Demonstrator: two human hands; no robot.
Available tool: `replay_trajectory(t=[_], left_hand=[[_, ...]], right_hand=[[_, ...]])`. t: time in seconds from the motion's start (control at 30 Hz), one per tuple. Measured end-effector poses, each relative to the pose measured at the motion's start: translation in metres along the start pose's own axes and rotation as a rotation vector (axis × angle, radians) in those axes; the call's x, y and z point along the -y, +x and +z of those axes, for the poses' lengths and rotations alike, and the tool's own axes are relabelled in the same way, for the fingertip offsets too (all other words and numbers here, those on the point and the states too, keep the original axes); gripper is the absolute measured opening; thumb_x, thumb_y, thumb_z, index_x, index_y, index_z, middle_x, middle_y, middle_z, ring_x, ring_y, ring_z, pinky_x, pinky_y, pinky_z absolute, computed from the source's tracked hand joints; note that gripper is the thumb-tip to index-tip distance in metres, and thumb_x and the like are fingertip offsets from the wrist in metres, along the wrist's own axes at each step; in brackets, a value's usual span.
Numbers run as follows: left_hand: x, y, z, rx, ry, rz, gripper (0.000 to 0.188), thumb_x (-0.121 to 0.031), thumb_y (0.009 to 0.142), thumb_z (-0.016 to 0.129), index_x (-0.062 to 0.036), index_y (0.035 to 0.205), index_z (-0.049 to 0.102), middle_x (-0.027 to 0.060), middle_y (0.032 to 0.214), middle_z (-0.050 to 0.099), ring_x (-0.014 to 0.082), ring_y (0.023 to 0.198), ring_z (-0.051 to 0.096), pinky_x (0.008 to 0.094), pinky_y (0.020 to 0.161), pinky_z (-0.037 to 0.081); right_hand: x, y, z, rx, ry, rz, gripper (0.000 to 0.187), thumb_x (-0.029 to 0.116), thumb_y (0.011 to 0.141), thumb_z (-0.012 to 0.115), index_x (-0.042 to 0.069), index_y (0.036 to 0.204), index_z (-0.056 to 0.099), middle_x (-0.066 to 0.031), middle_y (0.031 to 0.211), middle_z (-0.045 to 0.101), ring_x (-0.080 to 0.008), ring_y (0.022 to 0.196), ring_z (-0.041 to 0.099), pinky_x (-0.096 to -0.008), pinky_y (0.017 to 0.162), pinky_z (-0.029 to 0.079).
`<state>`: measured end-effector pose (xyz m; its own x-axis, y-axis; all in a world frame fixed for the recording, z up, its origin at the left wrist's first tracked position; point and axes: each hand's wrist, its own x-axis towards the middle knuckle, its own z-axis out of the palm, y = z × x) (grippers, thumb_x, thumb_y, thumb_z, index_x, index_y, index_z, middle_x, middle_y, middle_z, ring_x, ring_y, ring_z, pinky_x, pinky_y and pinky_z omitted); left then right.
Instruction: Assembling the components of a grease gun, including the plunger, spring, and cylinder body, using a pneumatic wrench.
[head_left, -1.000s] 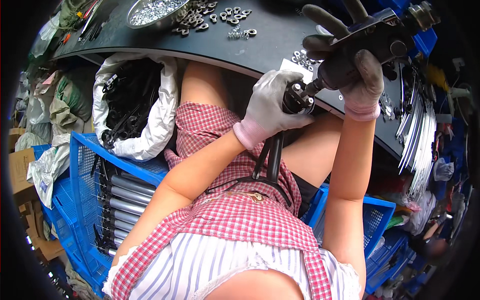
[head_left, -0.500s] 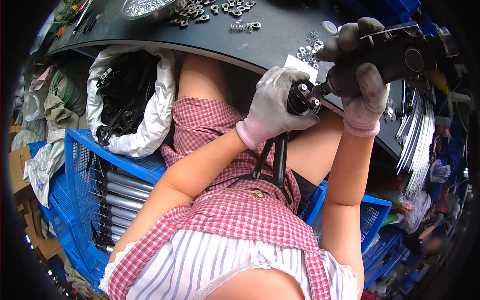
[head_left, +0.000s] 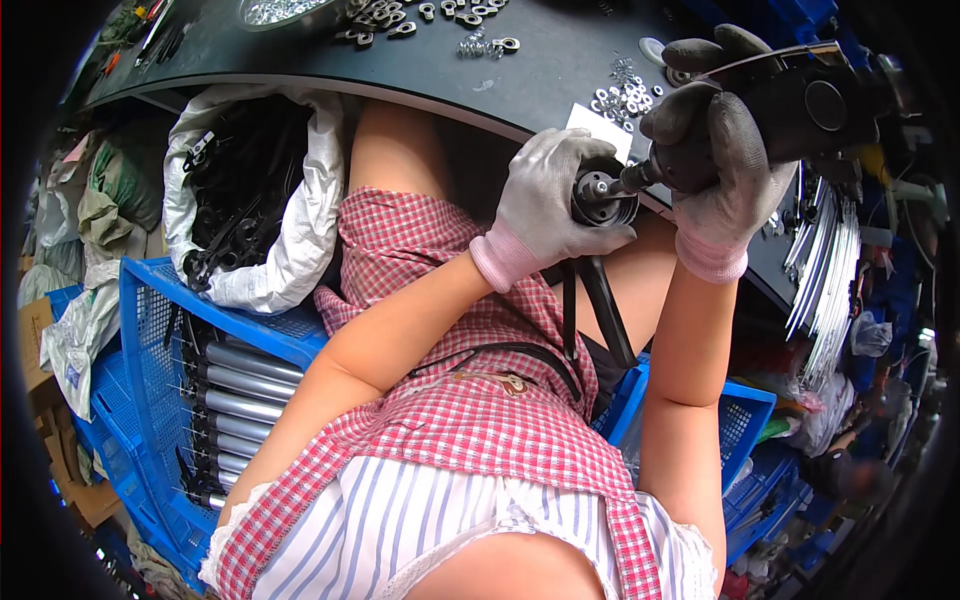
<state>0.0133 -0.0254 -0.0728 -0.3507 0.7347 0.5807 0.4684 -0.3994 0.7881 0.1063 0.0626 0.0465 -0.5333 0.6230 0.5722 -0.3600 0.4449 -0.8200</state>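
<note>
My left hand [head_left: 548,195], in a grey-white glove with a pink cuff, is closed round a black cylindrical part [head_left: 618,211] with a silver fastener on its end face. Two black legs [head_left: 608,318] hang down from that part, over my lap. In my gloved right hand [head_left: 740,165] I grip a black power screwdriver [head_left: 785,118]. Its silver bit [head_left: 632,180] points left and meets the end of the part at the fastener. My right-hand fingers wrap the tool's body, with some reaching over its top.
Washers [head_left: 628,98], springs [head_left: 475,45] and small metal fittings [head_left: 400,28] lie on the dark table [head_left: 300,62]. A white sack [head_left: 312,200] of black parts stands at left, above a blue crate [head_left: 150,300] of silver tubes [head_left: 245,380]. Thin metal strips [head_left: 830,260] hang at the right.
The black part has turned in my left hand, and its legs have swung right. The bit now sits at the visible fastener; two screw heads showed before. My right hand's grip has shifted slightly.
</note>
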Motion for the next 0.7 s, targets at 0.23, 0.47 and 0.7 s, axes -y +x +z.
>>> replay_trajectory(t=[0.23,0.47,0.7], left_hand=[[0.001,0.001,0.001,-0.008,0.021,0.005,0.063,-0.024,0.050,0.086,-0.0066,0.103,0.059,0.0112,0.103,0.064,0.0315,0.098,0.060,0.0414,0.091,0.046],[0.000,-0.001,0.002,-0.019,0.016,-0.010,0.063,-0.026,0.050,0.086,-0.0069,0.104,0.059,0.0119,0.103,0.064,0.0323,0.098,0.060,0.0423,0.090,0.046],[-0.001,-0.001,0.002,-0.030,0.046,-0.018,0.063,-0.025,0.050,0.086,-0.0066,0.104,0.060,0.0105,0.100,0.063,0.0295,0.094,0.061,0.0396,0.087,0.048]], right_hand=[[0.000,0.002,-0.009,-0.037,0.179,-0.053,0.045,0.015,0.087,0.050,-0.009,0.125,0.045,-0.0215,0.104,0.063,-0.0160,0.066,0.064,-0.0258,0.053,0.052],[0.012,-0.010,0.012,-0.147,0.062,0.026,0.040,0.009,0.084,0.051,-0.007,0.121,0.048,-0.0180,0.098,0.065,-0.0160,0.065,0.062,-0.0283,0.059,0.053],[0.006,-0.011,-0.008,-0.049,0.027,-0.065,0.047,0.013,0.086,0.049,-0.005,0.128,0.043,-0.0190,0.101,0.062,-0.0176,0.071,0.062,-0.0359,0.066,0.055]])
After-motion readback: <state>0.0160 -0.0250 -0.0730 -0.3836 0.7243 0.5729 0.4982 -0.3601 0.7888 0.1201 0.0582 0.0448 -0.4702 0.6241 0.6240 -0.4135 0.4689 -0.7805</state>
